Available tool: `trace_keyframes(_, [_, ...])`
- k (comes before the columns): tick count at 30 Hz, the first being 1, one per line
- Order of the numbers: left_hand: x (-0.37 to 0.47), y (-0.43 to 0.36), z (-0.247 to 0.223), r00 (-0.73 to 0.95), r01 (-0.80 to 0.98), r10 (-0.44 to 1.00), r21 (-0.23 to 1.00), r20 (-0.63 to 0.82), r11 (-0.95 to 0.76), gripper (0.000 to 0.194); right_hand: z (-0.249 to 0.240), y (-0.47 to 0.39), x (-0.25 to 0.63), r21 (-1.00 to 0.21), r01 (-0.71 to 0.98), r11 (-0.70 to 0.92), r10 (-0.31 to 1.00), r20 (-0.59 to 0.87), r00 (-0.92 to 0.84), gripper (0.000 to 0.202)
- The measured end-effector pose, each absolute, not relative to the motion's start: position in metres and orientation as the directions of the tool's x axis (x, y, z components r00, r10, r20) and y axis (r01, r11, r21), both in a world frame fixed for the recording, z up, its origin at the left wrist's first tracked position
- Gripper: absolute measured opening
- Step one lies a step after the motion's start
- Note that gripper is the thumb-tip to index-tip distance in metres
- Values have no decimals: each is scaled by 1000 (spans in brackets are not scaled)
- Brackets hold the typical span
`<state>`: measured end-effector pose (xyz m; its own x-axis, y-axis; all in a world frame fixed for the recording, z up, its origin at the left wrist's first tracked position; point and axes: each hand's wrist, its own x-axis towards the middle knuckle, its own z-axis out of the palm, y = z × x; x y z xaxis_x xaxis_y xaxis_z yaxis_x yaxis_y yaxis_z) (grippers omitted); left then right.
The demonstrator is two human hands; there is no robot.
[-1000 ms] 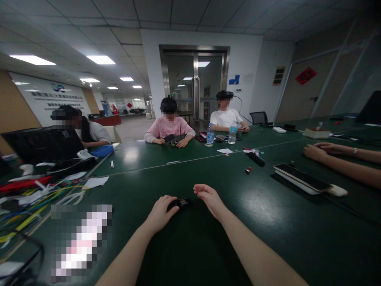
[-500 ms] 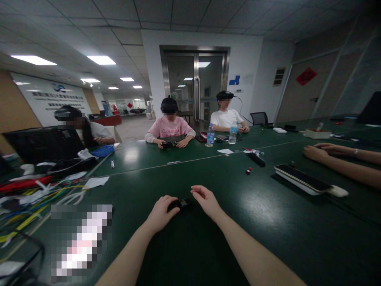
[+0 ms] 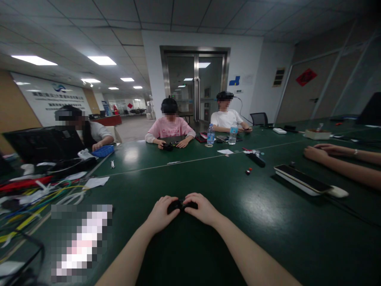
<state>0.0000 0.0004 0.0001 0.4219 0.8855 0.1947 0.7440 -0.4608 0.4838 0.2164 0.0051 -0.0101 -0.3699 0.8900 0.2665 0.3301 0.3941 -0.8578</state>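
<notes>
A small black object (image 3: 179,204) lies on the dark green table (image 3: 184,254) in front of me, partly covered by my fingers. My left hand (image 3: 162,212) is closed round its left end, thumb at the near side. On the right end, my right hand (image 3: 201,207) grips it between thumb and fingers. The fingertips of both hands are close together near its middle. Its exact shape is too dark and too covered to tell.
Cables (image 3: 68,194) and a monitor (image 3: 44,149) crowd the left. A black-topped white device (image 3: 303,179) lies right, near another person's hands (image 3: 317,153). Bottles (image 3: 233,134), a blue basket (image 3: 102,151) and three seated people are farther back.
My right hand has moved left and closed on the black object's right end. My left hand has stayed on it. The person at far left has reached to the blue basket.
</notes>
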Motion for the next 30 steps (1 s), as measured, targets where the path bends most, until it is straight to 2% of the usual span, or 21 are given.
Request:
trace_keyframes(8, [1, -1, 3, 419, 745, 889, 488, 187, -454, 41, -15, 8, 216, -838, 357, 412, 884, 273, -379, 24])
trace_keyframes(19, [1, 0, 2, 419, 748, 891, 490, 175, -448, 41, -9, 5, 214, -750, 502, 430, 884, 239, -401, 21])
trace_keyframes(23, [1, 0, 2, 414, 753, 896, 493, 160, -436, 40, -8, 7, 214, -810, 418, 410, 894, 267, -359, 17])
trace_keyframes(30, [3, -1, 6, 414, 759, 902, 499, 124, -417, 42, -16, 20, 219, -954, 180, 240, 946, 188, -264, 22])
